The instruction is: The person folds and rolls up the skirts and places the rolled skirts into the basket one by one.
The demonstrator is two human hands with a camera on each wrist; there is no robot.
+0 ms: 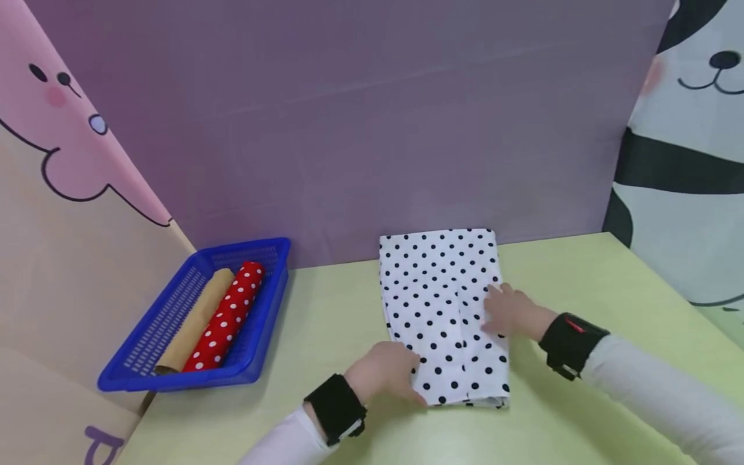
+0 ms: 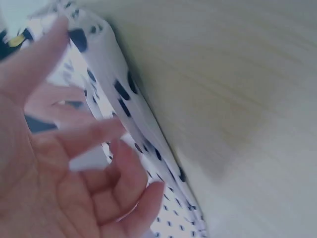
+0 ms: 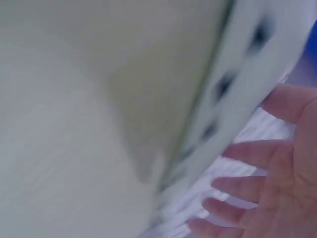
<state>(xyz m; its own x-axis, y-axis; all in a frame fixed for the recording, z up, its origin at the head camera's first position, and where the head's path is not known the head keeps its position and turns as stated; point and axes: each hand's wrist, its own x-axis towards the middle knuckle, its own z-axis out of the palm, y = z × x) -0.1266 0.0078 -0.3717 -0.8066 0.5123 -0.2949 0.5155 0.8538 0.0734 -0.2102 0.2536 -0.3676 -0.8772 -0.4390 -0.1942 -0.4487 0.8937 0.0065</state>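
A white cloth (image 1: 444,310) with black dots lies folded in a long rectangle on the table. At its near left corner is my left hand (image 1: 385,371). In the left wrist view that hand's thumb lies by the cloth's corner, and its other fingers bend loosely along the folded edge (image 2: 124,94) without closing on it. My right hand (image 1: 513,312) is at the cloth's right edge, fingertips over the dotted fabric. Seen from the right wrist, its fingers (image 3: 242,189) are spread and nearly straight beside the layered edge (image 3: 218,94).
To the left, a blue plastic basket (image 1: 263,336) holds a tan roll (image 1: 197,320) and a red roll with white dots (image 1: 228,316). A purple-grey panel (image 1: 378,129) rises behind the pale yellow table (image 1: 581,290). Printed side panels border the table left and right.
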